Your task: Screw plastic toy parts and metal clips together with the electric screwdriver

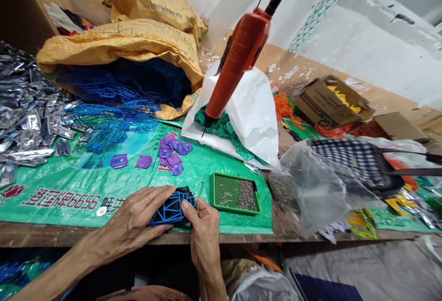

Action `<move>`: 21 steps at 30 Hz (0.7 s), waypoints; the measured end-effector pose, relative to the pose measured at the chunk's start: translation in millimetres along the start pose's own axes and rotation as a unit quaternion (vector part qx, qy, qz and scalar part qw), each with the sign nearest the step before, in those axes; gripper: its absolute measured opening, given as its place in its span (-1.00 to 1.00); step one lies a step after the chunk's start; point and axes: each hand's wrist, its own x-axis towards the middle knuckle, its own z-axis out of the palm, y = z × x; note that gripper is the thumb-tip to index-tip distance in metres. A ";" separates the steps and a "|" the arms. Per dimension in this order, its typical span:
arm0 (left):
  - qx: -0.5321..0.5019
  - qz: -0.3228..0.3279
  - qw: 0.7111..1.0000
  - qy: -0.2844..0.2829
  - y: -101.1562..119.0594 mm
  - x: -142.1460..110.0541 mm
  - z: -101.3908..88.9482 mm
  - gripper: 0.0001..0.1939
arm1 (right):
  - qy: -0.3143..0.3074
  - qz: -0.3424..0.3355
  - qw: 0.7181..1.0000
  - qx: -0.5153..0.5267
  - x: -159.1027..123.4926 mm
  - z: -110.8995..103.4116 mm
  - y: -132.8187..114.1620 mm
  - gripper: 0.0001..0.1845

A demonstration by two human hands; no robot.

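A blue plastic lattice frame (pixel 169 211) with a black part against it lies between my two hands near the table's front edge. My left hand (pixel 140 211) is wrapped along its left side. The right hand (pixel 203 220) pinches its right end, thumb on top of the blue bars. To the right sits a green tray (pixel 213 190) holding many small screws (pixel 247 195). Beyond my hands lie several purple plastic pieces (pixel 169 153). An orange electric screwdriver (pixel 238 57) hangs tip-down above the table, apart from both hands.
At the back left, a yellow woven sack (pixel 120 34) spills blue lattice frames (pixel 110 121). Silvery parts (pixel 31 121) are heaped at the left. A white bag (pixel 255 107) holds green pieces. Farther right are a clear plastic bag (pixel 317 186), a checkered bag (pixel 352 163) and a cardboard box (pixel 317 103).
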 end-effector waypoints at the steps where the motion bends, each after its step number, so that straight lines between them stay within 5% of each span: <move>1: 0.000 -0.006 1.000 -0.002 -0.3 -1.2 1.8 -0.37 | -0.010 0.006 1.000 -0.001 0.7 -1.4 -1.4 -0.68; 8: 0.020 0.012 1.000 0.001 2.2 -2.9 5.2 -0.38 | -0.028 0.028 0.999 -0.017 0.7 -2.5 -11.4 -0.57; 17: 0.029 0.035 0.999 -0.022 5.3 2.6 1.3 -0.38 | 0.060 0.033 0.997 0.033 4.1 6.9 -11.0 -0.62; 21: -0.005 0.001 0.999 -0.041 -0.3 -0.2 2.7 -0.36 | 0.030 0.026 0.997 0.061 4.6 6.7 -9.7 -0.62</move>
